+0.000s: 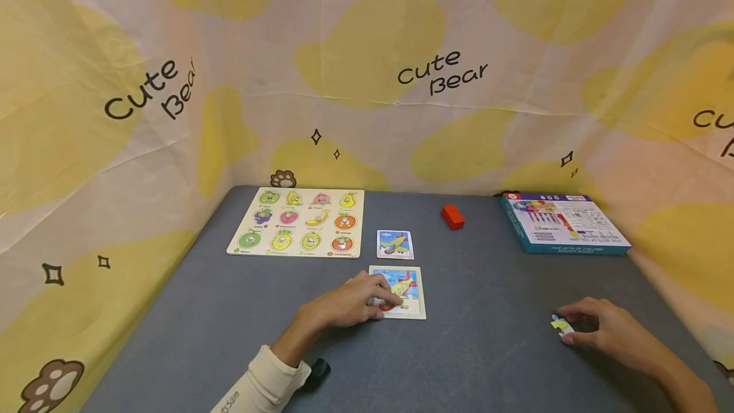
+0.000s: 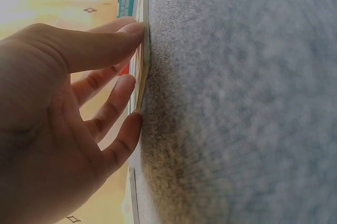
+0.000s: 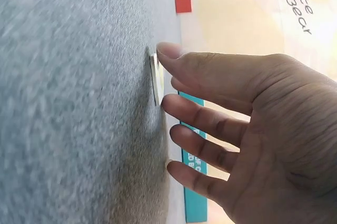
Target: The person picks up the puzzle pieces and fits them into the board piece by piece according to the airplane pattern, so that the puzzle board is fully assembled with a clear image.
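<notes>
A small jigsaw puzzle board (image 1: 423, 295) with a pale frame lies at the middle of the table, partly filled with pieces of an airplane picture. My left hand (image 1: 352, 300) rests on its left part, fingers loosely bent and fingertips on the pieces, covering some of the picture. In the left wrist view the thumb (image 2: 105, 45) touches near the board's edge. Off to the right, low over the table, my right hand (image 1: 616, 333) pinches a yellow and white puzzle piece (image 1: 561, 326) between thumb and finger. From the right wrist the piece (image 3: 156, 79) shows edge-on.
Behind the board lies an airplane picture card (image 1: 395, 245). A wooden fruit peg puzzle (image 1: 298, 252) is at the back left. A red block (image 1: 452, 217) lies at the back, and a flat teal-sided box (image 1: 568, 225) at the back right. Printed cloth walls surround the table.
</notes>
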A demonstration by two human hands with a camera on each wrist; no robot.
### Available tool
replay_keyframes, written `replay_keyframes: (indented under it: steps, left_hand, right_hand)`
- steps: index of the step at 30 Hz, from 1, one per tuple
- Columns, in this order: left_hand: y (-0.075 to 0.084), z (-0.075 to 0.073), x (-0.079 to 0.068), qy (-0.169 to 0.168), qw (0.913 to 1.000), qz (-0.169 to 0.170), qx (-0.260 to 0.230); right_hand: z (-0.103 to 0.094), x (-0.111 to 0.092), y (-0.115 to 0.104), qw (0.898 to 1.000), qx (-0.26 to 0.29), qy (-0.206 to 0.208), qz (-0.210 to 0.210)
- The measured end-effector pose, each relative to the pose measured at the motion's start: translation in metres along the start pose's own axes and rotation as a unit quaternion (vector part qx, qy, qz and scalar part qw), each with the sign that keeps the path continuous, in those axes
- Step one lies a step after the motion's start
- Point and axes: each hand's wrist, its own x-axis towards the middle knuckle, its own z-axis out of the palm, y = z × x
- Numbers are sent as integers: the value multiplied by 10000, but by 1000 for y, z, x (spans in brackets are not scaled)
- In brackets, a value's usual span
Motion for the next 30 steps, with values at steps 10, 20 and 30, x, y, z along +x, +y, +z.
replay_keyframes:
  steps: [10,20,30]
  left_hand:
    - [-10,5,0,117,9988,460,113]
    - [0,1,-1,26,10000,39,55]
    - [1,0,-1,10,10000,20,-14]
  right_hand:
    - [-3,-1,4,9995,-200,-212,124]
    - [-5,-2,6,9993,-324,-208,-19]
    - [2,-8,3,9984,-470,273,-139]
